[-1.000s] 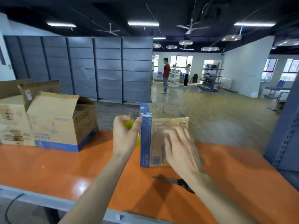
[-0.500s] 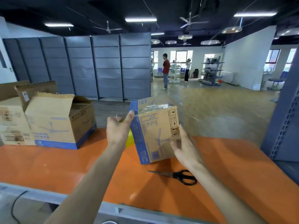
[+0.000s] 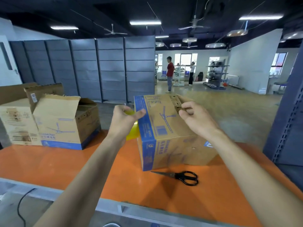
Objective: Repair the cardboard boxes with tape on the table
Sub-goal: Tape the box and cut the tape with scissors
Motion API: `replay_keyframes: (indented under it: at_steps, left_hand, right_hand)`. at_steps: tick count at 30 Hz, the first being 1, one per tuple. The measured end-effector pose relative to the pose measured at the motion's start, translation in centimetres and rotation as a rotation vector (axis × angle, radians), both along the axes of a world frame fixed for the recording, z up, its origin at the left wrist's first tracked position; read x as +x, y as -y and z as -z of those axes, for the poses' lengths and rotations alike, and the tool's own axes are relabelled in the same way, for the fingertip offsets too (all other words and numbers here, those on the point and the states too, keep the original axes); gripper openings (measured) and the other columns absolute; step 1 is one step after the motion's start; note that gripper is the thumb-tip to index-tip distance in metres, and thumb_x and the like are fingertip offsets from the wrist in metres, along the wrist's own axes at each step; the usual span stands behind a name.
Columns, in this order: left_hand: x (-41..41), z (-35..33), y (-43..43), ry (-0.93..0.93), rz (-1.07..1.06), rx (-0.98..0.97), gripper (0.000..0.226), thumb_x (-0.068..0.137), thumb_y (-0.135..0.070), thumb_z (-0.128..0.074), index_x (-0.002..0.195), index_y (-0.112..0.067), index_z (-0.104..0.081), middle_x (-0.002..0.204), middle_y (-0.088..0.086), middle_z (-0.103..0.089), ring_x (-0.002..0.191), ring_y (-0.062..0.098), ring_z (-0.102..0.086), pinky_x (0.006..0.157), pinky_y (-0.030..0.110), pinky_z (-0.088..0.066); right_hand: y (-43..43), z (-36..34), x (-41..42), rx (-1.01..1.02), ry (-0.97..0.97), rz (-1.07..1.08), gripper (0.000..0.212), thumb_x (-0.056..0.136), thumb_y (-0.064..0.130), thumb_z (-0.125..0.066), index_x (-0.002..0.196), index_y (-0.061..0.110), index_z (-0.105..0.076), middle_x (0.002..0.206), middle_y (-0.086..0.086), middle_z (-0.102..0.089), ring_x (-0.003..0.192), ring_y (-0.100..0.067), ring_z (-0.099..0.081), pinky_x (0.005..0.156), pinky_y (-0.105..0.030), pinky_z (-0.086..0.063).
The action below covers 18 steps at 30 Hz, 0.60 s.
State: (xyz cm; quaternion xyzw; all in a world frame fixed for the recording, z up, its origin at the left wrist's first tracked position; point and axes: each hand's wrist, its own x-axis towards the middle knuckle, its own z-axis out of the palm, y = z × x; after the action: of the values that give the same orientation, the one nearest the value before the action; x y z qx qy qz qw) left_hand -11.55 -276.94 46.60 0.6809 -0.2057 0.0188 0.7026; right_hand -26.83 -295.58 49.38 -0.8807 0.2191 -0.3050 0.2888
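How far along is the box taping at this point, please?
Done: the closed box stands shut on the orange table; any finished tape is unclear. In hand: the left hand grips the yellow tape roll against it, the right hand pinches its top edge. Remaining: the open box with raised flaps; scissors lie unused.

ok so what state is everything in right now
near cardboard box: closed, standing on the table
left cardboard box: open, flaps up
yellow tape roll: gripped in left hand, beside the near cardboard box
right hand: pinching the near cardboard box's top edge
scissors: shut, lying flat on the table
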Motion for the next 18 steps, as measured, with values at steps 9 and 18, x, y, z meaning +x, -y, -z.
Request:
replay_keyframes:
  at_steps: [9,18]
  left_hand:
    - [-3.3,3.9,-2.0,0.071,0.014,0.101,0.055,0.084,-0.050,-0.076,0.122,-0.022,-0.050,0.116,-0.014,-0.058,0.101,-0.009,-0.056,0.071,0.014,-0.040]
    - [-2.9,6.8,-0.5,0.075,0.111,0.241,0.054,0.085,-0.036,-0.080,0.122,-0.017,-0.047,0.118,-0.007,-0.056,0.101,-0.004,-0.054,0.065,0.009,-0.042]
  right_hand:
    - [0.3,2.4,-3.6,-0.522,-0.174,0.026,0.061,0.094,0.071,-0.038,0.142,0.036,-0.051,0.141,0.008,-0.058,0.130,-0.021,-0.051,0.110,-0.038,-0.034]
    - [4.4,7.9,-3.6,-0.699,-0.027,0.172,0.065,0.092,0.043,-0.065,0.148,0.014,-0.049,0.155,-0.012,-0.042,0.140,-0.032,-0.031,0.113,-0.052,-0.037]
